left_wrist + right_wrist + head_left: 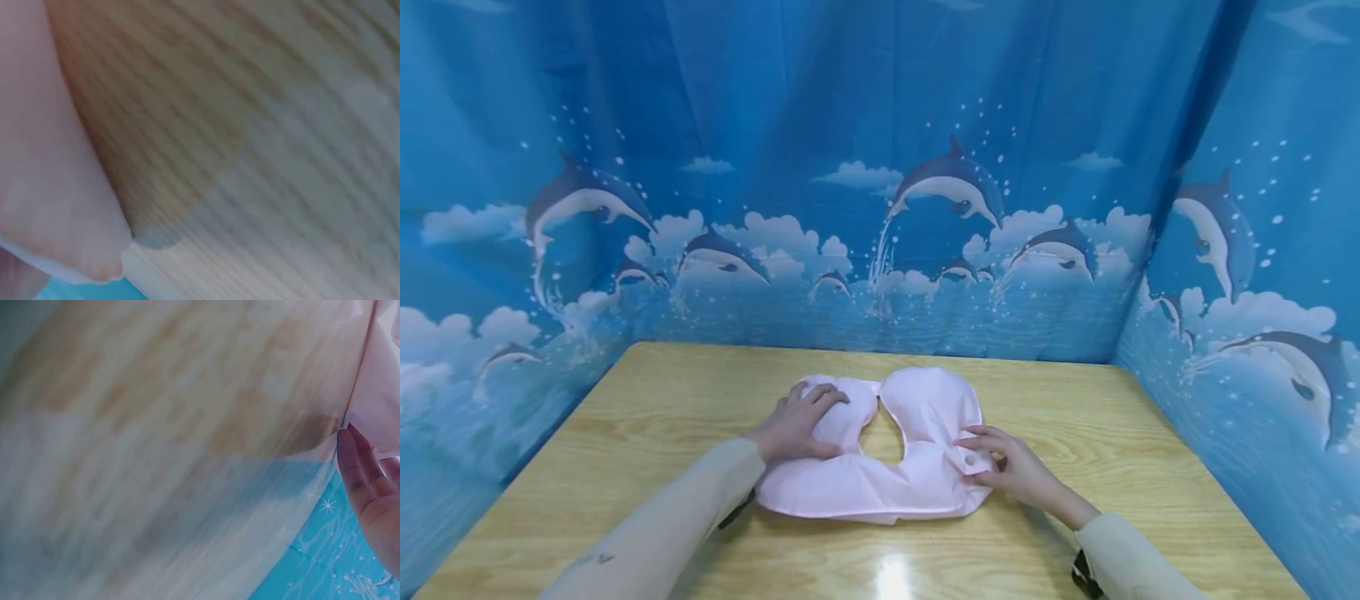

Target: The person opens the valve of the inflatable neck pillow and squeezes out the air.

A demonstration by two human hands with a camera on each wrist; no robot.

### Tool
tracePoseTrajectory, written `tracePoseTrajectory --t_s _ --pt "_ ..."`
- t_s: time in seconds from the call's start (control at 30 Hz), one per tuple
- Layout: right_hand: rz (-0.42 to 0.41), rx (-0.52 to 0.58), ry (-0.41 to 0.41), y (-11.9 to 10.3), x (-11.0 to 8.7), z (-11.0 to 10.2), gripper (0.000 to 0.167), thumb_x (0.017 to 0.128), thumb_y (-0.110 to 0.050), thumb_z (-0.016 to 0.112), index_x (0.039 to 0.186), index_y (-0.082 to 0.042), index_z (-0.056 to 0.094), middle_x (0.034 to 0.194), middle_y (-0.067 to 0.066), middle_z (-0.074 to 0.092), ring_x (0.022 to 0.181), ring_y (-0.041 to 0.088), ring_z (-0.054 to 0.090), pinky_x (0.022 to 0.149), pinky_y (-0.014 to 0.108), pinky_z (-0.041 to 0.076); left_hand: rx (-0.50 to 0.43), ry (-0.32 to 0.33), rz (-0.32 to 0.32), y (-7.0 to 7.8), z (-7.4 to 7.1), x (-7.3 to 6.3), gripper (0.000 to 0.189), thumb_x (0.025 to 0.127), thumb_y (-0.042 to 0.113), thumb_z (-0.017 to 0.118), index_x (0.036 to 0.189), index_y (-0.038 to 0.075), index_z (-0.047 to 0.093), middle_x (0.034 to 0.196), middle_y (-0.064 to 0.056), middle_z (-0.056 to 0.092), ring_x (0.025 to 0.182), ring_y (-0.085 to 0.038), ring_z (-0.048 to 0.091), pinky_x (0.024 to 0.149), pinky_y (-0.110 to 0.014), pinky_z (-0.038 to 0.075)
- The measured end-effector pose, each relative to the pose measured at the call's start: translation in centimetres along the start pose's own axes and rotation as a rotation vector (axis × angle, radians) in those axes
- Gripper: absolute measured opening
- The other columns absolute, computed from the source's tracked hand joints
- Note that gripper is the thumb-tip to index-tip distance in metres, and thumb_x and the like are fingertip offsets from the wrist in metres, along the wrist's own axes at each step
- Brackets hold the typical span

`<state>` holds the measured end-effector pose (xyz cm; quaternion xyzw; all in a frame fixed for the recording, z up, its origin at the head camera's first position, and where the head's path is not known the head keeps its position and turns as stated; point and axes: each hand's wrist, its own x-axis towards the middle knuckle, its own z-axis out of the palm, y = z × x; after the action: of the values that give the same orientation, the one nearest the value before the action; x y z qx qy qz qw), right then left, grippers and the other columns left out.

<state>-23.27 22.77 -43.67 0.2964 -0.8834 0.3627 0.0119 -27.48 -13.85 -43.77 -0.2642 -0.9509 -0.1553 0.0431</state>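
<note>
A pale pink U-shaped neck pillow (865, 487), puffy and creased with a seam round its edge, lies on the wooden table. Its two arms meet at the far side around a teardrop gap. Spread over the pillow's left arm is my left hand (805, 423), palm down, fingers resting on the fabric. My right hand (1018, 468) pinches the right edge beside a small round spot, thumb below and fingers above. In the right wrist view the right hand's fingers (353, 465) meet the pillow's edge (378, 387). The left wrist view catches the pillow's side (56, 169).
The light wood-grain table (685, 392) extends around the pillow on all sides. Blue curtains (820, 100) printed with dolphins and clouds stand along its back, left and right edges. Light glares off the table's near part.
</note>
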Motion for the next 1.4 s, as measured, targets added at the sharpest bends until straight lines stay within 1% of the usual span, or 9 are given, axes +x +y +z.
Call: tracePoseTrajectory --t_s 0.1,0.3,0.47,0.53,0.7,0.8,0.97,1.17,1.4 --pt "-0.005 -0.002 0.001 0.0 0.0 0.0 0.046 0.073 -0.024 0.075 0.115 -0.010 0.063 0.129 0.018 0.051 0.102 0.019 0.051 0.051 0.019 0.045 0.006 0.009 0.013 0.1 0.1 0.0 0.070 0.069 0.053 0.070 0.130 0.028 0.045 0.135 -0.007 0.042 0.125 -0.045 0.030 0.088 -0.062 0.037" --pt "-0.008 -0.009 0.002 0.0 0.0 0.0 0.046 0.073 -0.025 0.075 0.115 -0.011 0.063 0.129 0.017 0.051 0.105 0.023 0.051 0.049 0.019 0.044 0.023 -0.053 -0.026 0.3 0.2 0.3 0.067 0.073 0.055 0.066 0.134 0.036 0.043 0.140 -0.012 0.034 0.123 -0.045 0.030 0.092 -0.063 0.033" --pt "-0.007 -0.001 -0.007 0.0 0.1 0.0 0.046 0.073 -0.026 0.075 0.115 -0.010 0.063 0.128 0.019 0.051 0.092 0.012 0.053 0.048 0.019 0.044 0.016 -0.075 -0.070 0.6 0.5 0.6 0.058 0.073 0.055 0.066 0.126 0.037 0.050 0.138 -0.011 0.034 0.122 -0.044 0.031 0.091 -0.062 0.034" --pt "-0.008 -0.002 -0.012 0.0 0.0 0.0 0.046 0.073 -0.027 0.074 0.115 -0.010 0.063 0.128 0.020 0.051 0.092 0.012 0.053 0.049 0.019 0.045 0.010 -0.080 -0.082 0.7 0.6 0.7 0.057 0.073 0.056 0.066 0.124 0.036 0.051 0.138 -0.011 0.034 0.122 -0.043 0.030 0.090 -0.062 0.035" --pt "-0.006 -0.004 -0.013 0.0 0.0 0.0 0.046 0.074 -0.028 0.074 0.115 -0.010 0.063 0.128 0.019 0.051 0.104 0.020 0.052 0.051 0.019 0.045 0.011 -0.075 -0.071 0.7 0.7 0.8 0.056 0.073 0.057 0.066 0.122 0.034 0.052 0.141 -0.008 0.036 0.124 -0.045 0.029 0.088 -0.063 0.037" --pt "-0.012 -0.004 -0.008 0.0 0.0 0.0 0.046 0.074 -0.026 0.074 0.115 -0.010 0.063 0.128 0.019 0.051 0.105 0.026 0.053 0.051 0.018 0.045 0.012 -0.061 -0.051 0.8 0.6 1.0 0.055 0.072 0.056 0.067 0.119 0.031 0.054 0.137 -0.008 0.041 0.122 -0.046 0.032 0.084 -0.063 0.039" --pt "-0.030 -0.001 0.000 0.0 0.1 0.0 0.046 0.073 -0.024 0.075 0.115 -0.008 0.063 0.127 0.020 0.052 0.111 0.038 0.050 0.051 0.018 0.044 0.031 -0.064 -0.059 0.9 0.5 1.2 0.058 0.070 0.058 0.068 0.120 0.031 0.052 0.129 -0.005 0.045 0.117 -0.043 0.037 0.082 -0.059 0.041" --pt "-0.018 -0.007 -0.005 0.0 0.1 0.0 0.047 0.073 -0.026 0.075 0.115 -0.009 0.063 0.128 0.019 0.051 0.109 0.035 0.050 0.050 0.018 0.043 0.032 -0.091 -0.087 1.0 0.4 1.2 0.068 0.069 0.060 0.067 0.130 0.034 0.048 0.134 -0.007 0.041 0.118 -0.044 0.036 0.083 -0.061 0.040" --pt "-0.035 0.000 -0.003 0.0 0.0 -0.2 0.046 0.072 -0.023 0.076 0.114 -0.008 0.063 0.126 0.021 0.052 0.111 0.041 0.050 0.055 0.018 0.044 -0.022 -0.110 -0.117 1.4 0.2 1.4 0.056 0.069 0.054 0.071 0.119 0.032 0.055 0.136 -0.009 0.040 0.120 -0.046 0.033 0.084 -0.063 0.038"
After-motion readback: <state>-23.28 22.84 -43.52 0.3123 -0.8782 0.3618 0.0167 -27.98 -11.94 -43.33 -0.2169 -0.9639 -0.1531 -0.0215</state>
